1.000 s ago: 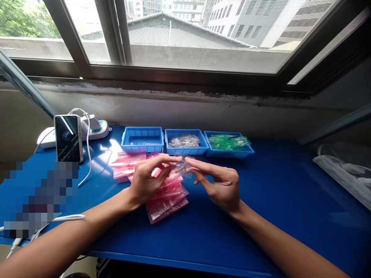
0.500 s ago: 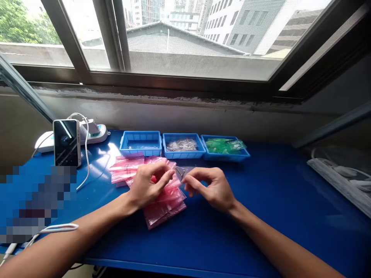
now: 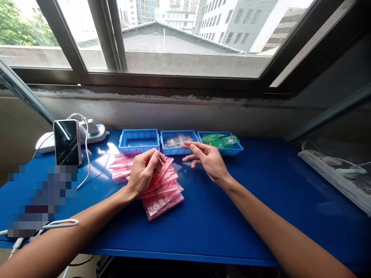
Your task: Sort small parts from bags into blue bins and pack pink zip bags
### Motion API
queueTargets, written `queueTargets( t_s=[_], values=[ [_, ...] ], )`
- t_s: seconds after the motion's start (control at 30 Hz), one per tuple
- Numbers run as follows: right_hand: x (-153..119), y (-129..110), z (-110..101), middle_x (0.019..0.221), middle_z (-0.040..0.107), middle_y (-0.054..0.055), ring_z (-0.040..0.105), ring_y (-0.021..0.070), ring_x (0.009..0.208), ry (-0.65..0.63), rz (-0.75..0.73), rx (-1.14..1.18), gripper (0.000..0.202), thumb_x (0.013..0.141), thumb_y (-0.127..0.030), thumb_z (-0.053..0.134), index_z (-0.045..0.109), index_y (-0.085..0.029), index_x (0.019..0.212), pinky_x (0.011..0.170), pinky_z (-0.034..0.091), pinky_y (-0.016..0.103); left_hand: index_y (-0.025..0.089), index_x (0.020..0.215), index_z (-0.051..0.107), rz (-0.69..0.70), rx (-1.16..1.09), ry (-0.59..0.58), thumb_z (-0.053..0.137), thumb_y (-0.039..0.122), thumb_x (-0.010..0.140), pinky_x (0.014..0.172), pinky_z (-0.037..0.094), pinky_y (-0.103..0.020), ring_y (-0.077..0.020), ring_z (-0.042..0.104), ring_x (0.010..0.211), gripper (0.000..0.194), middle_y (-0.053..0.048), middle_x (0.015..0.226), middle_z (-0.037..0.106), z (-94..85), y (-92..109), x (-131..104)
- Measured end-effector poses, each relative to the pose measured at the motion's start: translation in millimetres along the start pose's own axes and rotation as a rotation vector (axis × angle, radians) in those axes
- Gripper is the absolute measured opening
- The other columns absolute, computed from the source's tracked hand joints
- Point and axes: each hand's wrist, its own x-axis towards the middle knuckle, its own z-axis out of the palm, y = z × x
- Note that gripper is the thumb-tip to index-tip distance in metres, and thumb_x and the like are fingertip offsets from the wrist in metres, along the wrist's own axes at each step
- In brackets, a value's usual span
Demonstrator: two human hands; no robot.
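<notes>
The left hand [image 3: 143, 173] was curled over the pink bags [image 3: 164, 199], its thumb pressed toward the index finger; whether it pinched anything could not be told. The right hand [image 3: 213, 162] had its fingers spread, with the fingertips at the near edge of the middle tray [image 3: 175, 151], which held small clear packets [image 3: 175, 142]. The left tray [image 3: 139, 149] and the right tray [image 3: 232, 152], with green packets [image 3: 217, 140], flanked it, all close to the wall [image 3: 203, 116]. The pink bags fanned across the bench [image 3: 226, 227], well back from its front edge. Right of them, blue surface ran toward the power strip [image 3: 333, 177].
</notes>
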Motion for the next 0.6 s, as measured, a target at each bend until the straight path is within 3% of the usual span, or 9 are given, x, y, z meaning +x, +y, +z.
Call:
queueTargets(
  t_s=[0.13, 0.2, 0.37, 0.47, 0.6],
  values=[
    [-13, -5, 2, 0.075, 0.076, 0.007, 0.063, 0.0132, 0.047, 0.098, -0.170, -0.310, 0.033, 0.091, -0.046, 0.071, 0.081, -0.014, 0.093, 0.042, 0.046, 0.023, 0.016, 0.078, 0.063, 0.010, 0.002, -0.009, 0.054, 0.044, 0.103, 0.053, 0.039, -0.024, -0.0109, 0.047, 0.051, 0.039, 0.003, 0.059, 0.054, -0.2, 1, -1],
    [-19, -7, 5, 0.065, 0.073, 0.005, 0.060, 0.0128, 0.044, 0.071, -0.181, -0.453, 0.029, 0.091, -0.041, 0.070, 0.081, -0.015, 0.084, 0.042, 0.045, 0.023, 0.016, 0.078, 0.063, 0.008, 0.018, -0.016, 0.054, 0.043, 0.103, 0.054, 0.039, -0.024, -0.0111, 0.047, 0.052, 0.039, 0.002, 0.059, 0.055, 0.0, 1, -1],
    [-23, -3, 15, 0.048, 0.065, 0.000, 0.052, 0.0110, 0.030, -0.211, 0.125, -0.505, 0.027, 0.087, -0.040, 0.072, 0.077, -0.016, 0.077, 0.027, 0.037, 0.019, 0.016, 0.078, 0.063, 0.000, 0.057, -0.038, 0.053, 0.044, 0.103, 0.053, 0.038, -0.023, -0.0112, 0.048, 0.053, 0.040, 0.002, 0.059, 0.055, 0.5, 0, -1],
    [-22, 0, 22, 0.046, 0.064, -0.002, 0.052, 0.0109, 0.027, -0.235, 0.237, -0.446, 0.025, 0.084, -0.039, 0.075, 0.073, -0.016, 0.074, 0.023, 0.036, 0.017, 0.016, 0.078, 0.063, -0.005, 0.065, -0.051, 0.053, 0.047, 0.103, 0.051, 0.036, -0.023, -0.0111, 0.047, 0.052, 0.041, 0.002, 0.059, 0.054, 0.0, -2, -2],
    [-23, -1, 28, 0.044, 0.059, -0.005, 0.052, 0.0098, 0.027, -0.267, 0.280, -0.417, 0.017, 0.082, -0.030, 0.073, 0.070, -0.016, 0.073, 0.024, 0.038, 0.016, 0.015, 0.079, 0.063, -0.015, 0.069, -0.072, 0.053, 0.047, 0.103, 0.049, 0.034, -0.022, -0.0101, 0.044, 0.050, 0.041, 0.003, 0.059, 0.053, -0.1, -5, -2]
  ],
)
